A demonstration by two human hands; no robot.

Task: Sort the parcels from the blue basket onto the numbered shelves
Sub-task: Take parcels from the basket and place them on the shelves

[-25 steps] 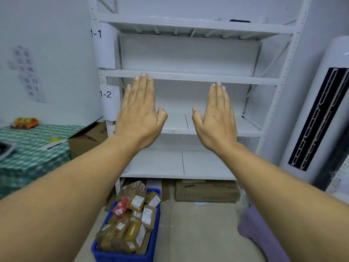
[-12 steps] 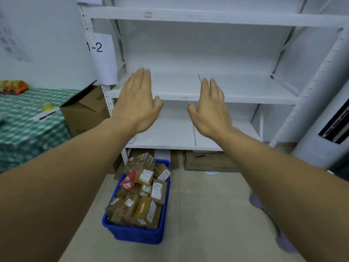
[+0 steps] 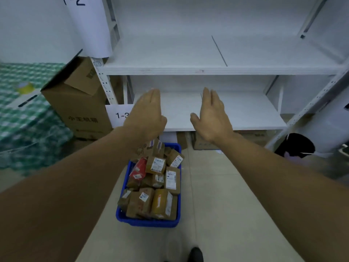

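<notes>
Left hand (image 3: 145,116) and right hand (image 3: 211,118) hover flat, empty. Your blue plastic basket (image 3: 147,223) of brown taped parcels (image 3: 156,186) sits on the floor nearer you, long axis near-to-far, left hand closer.

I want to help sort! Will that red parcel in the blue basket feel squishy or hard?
Probably squishy: the red parcel looks like a crumpled bag, not a box. Likely light, since it rests atop the brown parcels. Its plastic-looking wrap may be slippery.
</notes>
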